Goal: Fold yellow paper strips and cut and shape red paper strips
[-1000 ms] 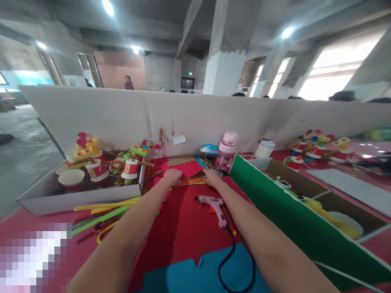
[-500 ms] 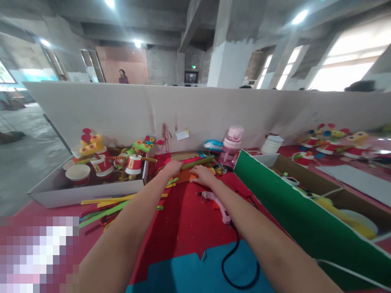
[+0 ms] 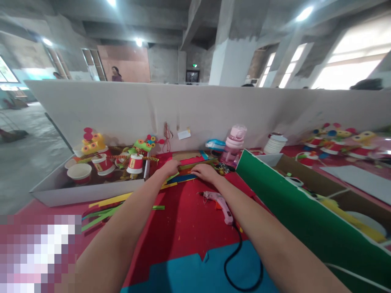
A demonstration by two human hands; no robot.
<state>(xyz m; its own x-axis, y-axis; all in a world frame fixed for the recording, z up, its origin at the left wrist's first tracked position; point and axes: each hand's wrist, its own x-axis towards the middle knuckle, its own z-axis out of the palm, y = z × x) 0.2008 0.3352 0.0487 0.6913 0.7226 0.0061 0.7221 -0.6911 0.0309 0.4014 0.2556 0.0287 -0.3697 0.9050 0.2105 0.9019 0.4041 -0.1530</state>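
A person's two bare hands lean in over a heap of coloured craft strips on a red-covered tabletop (image 3: 183, 228). The blue strip (image 3: 185, 178) lies in the gap between them, its long axis running nearly crosswise from the left hand (image 3: 171, 167) toward the right hand (image 3: 205, 173), with the right-hand end angled slightly away from the wearer. The right hand appears the nearer of the two: its loosely curved fingertips come down at the strip's right end, though whether they pinch it cannot be told. The left hand, knuckles up and fingers mostly hidden, sits just beyond the other end; its grip, too, is unclear. An olive-green strip (image 3: 190, 164) spans the same gap on the far side of the blue one, and a yellow strip (image 3: 169, 186) lies on the near side of the left hand. A pink hot-glue gun (image 3: 218, 202) rests on the near side of the right hand, nozzle pointing left, beside the forearm.
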